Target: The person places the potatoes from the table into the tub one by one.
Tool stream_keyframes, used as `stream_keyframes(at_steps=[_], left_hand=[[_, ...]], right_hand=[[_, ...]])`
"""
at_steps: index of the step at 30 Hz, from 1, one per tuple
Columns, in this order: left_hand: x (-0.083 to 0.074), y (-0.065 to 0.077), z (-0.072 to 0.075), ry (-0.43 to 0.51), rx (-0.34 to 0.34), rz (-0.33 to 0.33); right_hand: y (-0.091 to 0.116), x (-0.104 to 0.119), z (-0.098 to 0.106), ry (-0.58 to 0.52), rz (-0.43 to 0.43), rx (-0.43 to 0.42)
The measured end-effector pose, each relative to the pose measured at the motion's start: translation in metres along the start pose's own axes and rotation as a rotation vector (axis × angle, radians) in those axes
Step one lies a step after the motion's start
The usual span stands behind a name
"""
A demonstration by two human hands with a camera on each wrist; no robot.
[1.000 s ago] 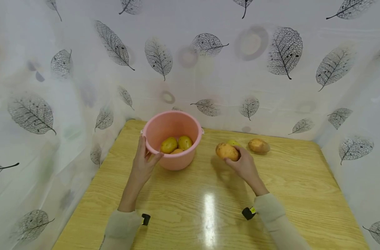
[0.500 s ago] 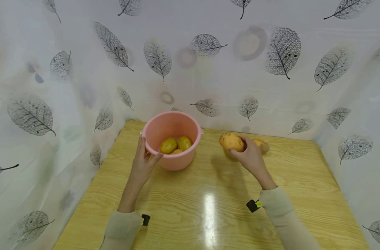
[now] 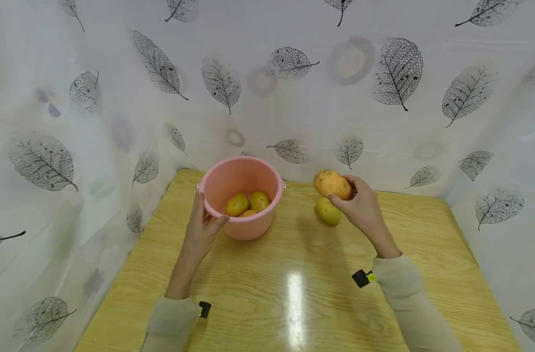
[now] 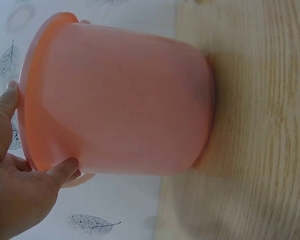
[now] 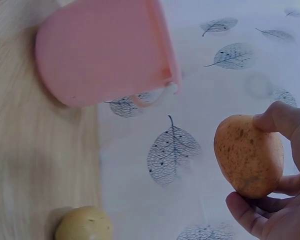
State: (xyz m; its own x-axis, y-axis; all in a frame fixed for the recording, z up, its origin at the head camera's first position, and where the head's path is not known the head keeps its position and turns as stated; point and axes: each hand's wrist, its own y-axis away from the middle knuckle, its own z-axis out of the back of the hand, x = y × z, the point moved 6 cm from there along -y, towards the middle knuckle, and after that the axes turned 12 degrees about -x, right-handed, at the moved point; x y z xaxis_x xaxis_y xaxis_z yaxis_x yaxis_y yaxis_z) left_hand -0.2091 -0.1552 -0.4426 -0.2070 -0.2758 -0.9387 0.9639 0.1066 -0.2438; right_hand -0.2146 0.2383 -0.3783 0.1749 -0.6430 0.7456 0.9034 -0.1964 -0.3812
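A pink bucket (image 3: 250, 227) stands upright at the back left of the table, two yellowish potatoes and part of a browner one visible inside. My left hand (image 3: 201, 230) holds its near left rim, thumb and fingers spread along the edge; the left wrist view shows fingertips against the bucket's outer wall (image 4: 125, 100). Up in the air, right of the bucket, my right hand (image 3: 360, 203) grips a brown, speckled potato (image 5: 247, 155) between thumb and fingers. Below that potato, a yellowish potato (image 3: 328, 211) lies on the table.
The wood-grain table (image 3: 250, 283) ends at the back against a pale curtain (image 3: 311, 112) printed with leaves, which also lines both sides. A white handle mount (image 5: 165, 92) sticks out at the bucket's rim.
My right hand has lifted the brown potato up and to the right, uncovering the yellowish one. Another brown potato at the back is now hidden behind that hand. The left hand stays put.
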Motion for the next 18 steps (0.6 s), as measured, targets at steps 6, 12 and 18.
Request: stream_keyframes(at_steps=[6, 12, 18], left_hand=[[0.0022, -0.0008, -0.0001, -0.009, -0.002, 0.003], [0.0033, -0.0014, -0.0002, -0.013, 0.000, 0.005], [0.0043, -0.0017, -0.0005, -0.015, -0.001, 0.008]], right_hand=[[-0.0041, 0.0088, 0.0078, -0.028, 0.015, -0.015], [-0.0039, 0.0098, 0.0071, -0.009, 0.007, -0.005], [-0.0044, 0.0106, 0.0017, -0.001, 0.003, 0.014]])
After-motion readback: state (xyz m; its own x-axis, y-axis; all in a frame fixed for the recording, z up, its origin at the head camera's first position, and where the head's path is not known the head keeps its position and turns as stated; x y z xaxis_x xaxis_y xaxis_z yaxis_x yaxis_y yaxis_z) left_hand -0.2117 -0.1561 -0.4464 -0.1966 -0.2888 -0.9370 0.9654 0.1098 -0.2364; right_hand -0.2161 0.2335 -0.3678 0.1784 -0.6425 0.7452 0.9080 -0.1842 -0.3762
